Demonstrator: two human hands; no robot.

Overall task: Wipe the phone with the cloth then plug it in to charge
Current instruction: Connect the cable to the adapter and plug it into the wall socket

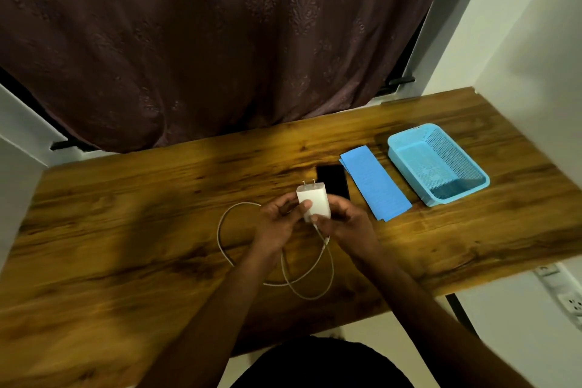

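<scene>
A white charger block with two prongs pointing away is held above the wooden table by both hands. My left hand grips its left side with the thumb on top. My right hand holds its right side and lower end, where the white cable comes out and loops over the table toward me. The black phone lies flat just beyond the charger, partly hidden by it. A folded blue cloth lies flat right of the phone.
A light blue mesh plastic basket stands at the right of the cloth. A dark patterned curtain hangs over the table's far edge. White wall sockets sit on the wall below the table's right end.
</scene>
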